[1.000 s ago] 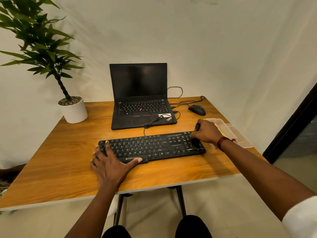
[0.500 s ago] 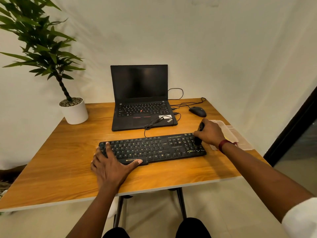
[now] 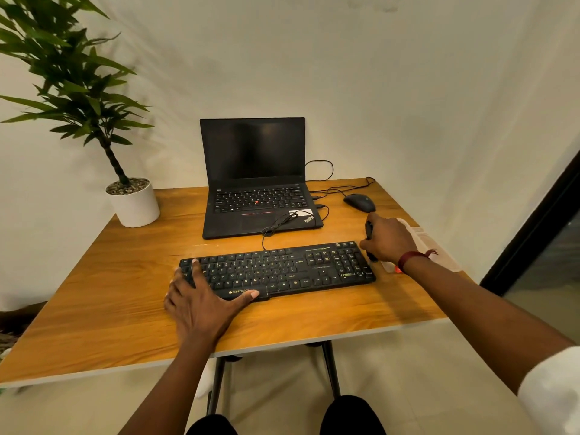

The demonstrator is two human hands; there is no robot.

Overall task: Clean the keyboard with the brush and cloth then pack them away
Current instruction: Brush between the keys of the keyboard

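Lower centre, the left hand (image 3: pixel 204 304) lies spread flat on the left end of the black keyboard (image 3: pixel 282 271) mid-frame. It looks light, stiff and apt to slide, best pinned there. Beyond, the right hand (image 3: pixel 389 241) curls round a black brush (image 3: pixel 369 229) at its right end.

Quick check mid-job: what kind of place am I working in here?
Probably a small office or home workstation: a wooden desk against a plain wall holds an open ThinkPad laptop, a wired mouse and a Zebronics keyboard.
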